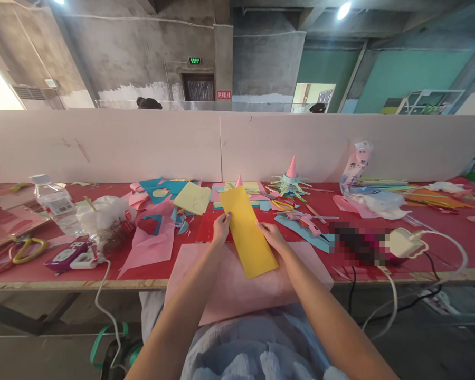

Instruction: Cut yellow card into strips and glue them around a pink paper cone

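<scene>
Between my two hands is a long strip of yellow paper [248,232], tilted so its top leans left. My left hand [221,228] pinches its left edge near the upper part, thumb on top. On the opposite edge, my right hand [272,235] grips the paper about midway down. Beneath it lies a large pink sheet [206,295] that hangs over the table's front edge toward my lap. A red sheet or pad [206,228] shows just behind my left hand.
Behind the hands are scissors [283,203], a pink glue gun [306,222] and a cone-topped paper craft [291,179]. At left are a water bottle [54,200], more scissors [27,249] and a purple power strip [66,255]. A white charger [401,244] with cables stands right. A pale partition [142,145] runs behind.
</scene>
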Demonstrator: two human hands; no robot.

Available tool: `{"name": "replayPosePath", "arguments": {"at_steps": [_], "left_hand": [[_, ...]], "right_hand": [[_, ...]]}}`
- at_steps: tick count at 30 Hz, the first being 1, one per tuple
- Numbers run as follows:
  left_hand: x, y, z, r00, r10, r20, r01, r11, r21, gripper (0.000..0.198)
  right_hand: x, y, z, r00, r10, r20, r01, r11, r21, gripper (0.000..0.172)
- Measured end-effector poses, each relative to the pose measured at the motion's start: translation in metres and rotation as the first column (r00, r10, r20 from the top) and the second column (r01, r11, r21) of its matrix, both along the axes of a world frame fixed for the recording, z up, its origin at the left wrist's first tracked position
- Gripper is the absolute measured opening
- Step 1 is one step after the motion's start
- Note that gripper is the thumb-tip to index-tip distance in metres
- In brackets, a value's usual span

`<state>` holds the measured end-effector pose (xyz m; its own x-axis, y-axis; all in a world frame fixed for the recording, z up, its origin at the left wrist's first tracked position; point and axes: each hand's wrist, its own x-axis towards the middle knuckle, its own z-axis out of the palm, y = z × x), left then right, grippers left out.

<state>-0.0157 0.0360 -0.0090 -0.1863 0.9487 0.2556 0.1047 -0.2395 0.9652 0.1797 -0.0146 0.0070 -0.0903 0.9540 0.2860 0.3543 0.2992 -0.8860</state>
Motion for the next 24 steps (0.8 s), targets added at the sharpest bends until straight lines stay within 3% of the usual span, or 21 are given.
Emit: {"name": "replayPosePath", "arguments": {"at_steps": [7,16,24], "left_hand": [[0.0009,-0.0078,0.0084,0.999,-0.046,0.009,0.046,0.999,-0.005,0.044],[0.0039,-0.0089,0.0081,0.998,-0.061,0.012,0.061,0.998,-0.002,0.045],[-0.0054,-0.0094,0.0098,0.982,0.188,0.029,-0.187,0.982,-0.025,0.04]], "right_hand": [[0.0033,0.0,-0.002,1.0,-0.028,-0.009,0.028,1.0,-0.003,0.041],[0.0034,-0.0009,0.0015,0.998,-0.011,0.063,0.01,1.0,0.017,0.039],[0.0024,-0.0014,0.0026,0.994,0.093,0.054,-0.094,0.995,0.019,0.036]]}}
